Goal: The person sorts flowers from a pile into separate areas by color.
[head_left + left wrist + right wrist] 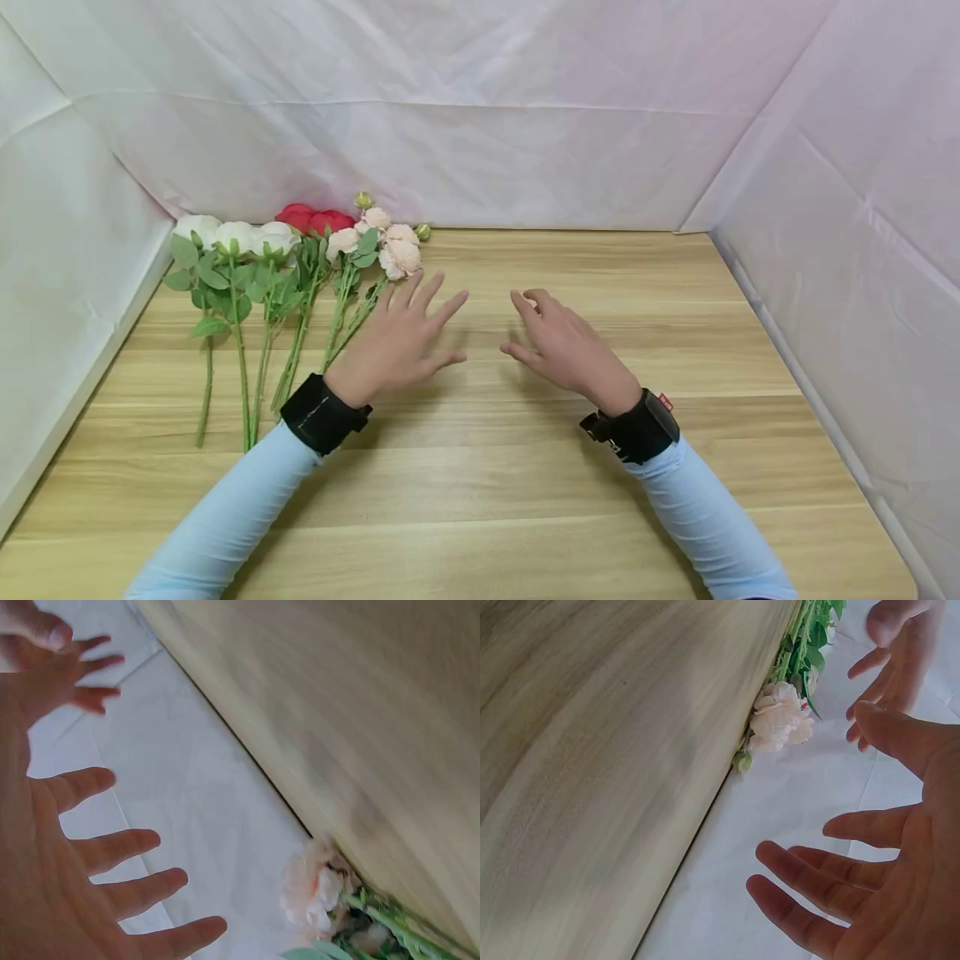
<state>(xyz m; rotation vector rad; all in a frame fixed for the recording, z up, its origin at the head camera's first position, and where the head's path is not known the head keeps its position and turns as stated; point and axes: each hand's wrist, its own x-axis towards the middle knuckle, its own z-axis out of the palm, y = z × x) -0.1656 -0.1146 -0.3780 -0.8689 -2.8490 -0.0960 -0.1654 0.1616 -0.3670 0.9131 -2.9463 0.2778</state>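
Note:
My left hand (397,342) hangs over the middle of the table with its fingers spread and nothing held. In the head view its fingertips overlap the lower edge of the pale pink flowers (400,250), and it hides part of their stems. To the right, my right hand (566,346) hovers with loosely bent fingers, also holding nothing. Both palms face partly inward, with a gap between the hands. In the right wrist view, pink blooms (776,720) and a green bud (742,760) lie beyond the fingers. The left wrist view catches pink petals (319,889) below the fingertips.
White flowers (236,236) and red flowers (315,219) lie left of the pink ones, blooms toward the back, green stems (242,367) toward the front. White cloth walls (480,125) enclose the wooden table (480,483) at the back and both sides.

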